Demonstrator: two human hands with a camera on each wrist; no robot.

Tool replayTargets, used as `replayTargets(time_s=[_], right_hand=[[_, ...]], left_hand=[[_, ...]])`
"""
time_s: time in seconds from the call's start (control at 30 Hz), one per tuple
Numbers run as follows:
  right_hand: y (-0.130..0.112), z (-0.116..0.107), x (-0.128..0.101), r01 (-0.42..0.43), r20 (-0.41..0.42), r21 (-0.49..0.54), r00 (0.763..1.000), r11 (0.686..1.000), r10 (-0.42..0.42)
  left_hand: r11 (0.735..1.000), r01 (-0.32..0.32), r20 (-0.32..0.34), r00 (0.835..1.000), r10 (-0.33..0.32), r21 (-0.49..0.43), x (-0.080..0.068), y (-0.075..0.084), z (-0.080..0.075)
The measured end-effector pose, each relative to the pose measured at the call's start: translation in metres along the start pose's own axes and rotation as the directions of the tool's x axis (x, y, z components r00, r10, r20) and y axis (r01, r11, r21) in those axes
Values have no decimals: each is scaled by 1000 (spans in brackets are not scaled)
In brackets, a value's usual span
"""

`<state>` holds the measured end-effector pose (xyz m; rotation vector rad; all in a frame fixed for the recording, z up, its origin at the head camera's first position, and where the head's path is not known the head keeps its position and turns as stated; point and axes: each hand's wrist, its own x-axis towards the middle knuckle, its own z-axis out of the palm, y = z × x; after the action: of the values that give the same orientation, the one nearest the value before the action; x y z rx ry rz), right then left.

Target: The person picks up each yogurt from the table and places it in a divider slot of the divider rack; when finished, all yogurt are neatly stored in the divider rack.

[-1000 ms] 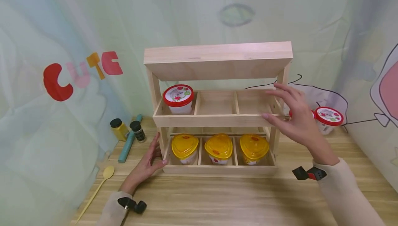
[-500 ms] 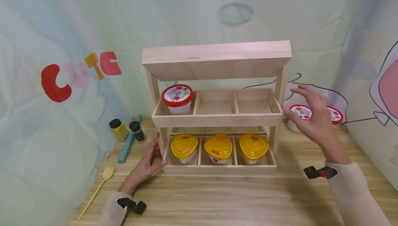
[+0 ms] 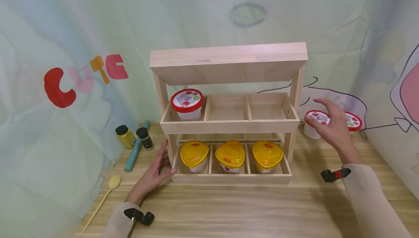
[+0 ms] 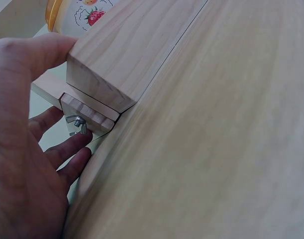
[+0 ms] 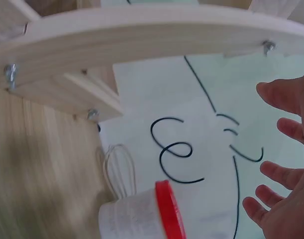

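Right hand (image 3: 330, 127) (fingers spread) over red-lidded tub (image 3: 315, 123).

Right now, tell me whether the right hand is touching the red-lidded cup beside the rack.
Apart. The right wrist view shows open space between the spread fingers of the right hand and the red-lidded cup.

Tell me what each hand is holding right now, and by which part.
Nothing is held. The right hand hovers open over the nearer red-lidded cup without touching it. The left hand rests with straight fingers against the wooden rack at its lower left corner.
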<state>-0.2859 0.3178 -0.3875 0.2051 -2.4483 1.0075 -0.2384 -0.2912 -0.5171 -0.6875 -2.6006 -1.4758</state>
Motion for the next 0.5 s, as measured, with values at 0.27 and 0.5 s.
replayTargets(time_s=[0.27,0.5], right_hand=[[31,10,4,-113,36,-74,993,991,116],[46,19,5,-143,25,-109,989,984,146]], left_hand=[[1000,-19,-7,1000,19,1,1,-3,1],[1000,-20,-3,1000,20,4,0,-2,0]])
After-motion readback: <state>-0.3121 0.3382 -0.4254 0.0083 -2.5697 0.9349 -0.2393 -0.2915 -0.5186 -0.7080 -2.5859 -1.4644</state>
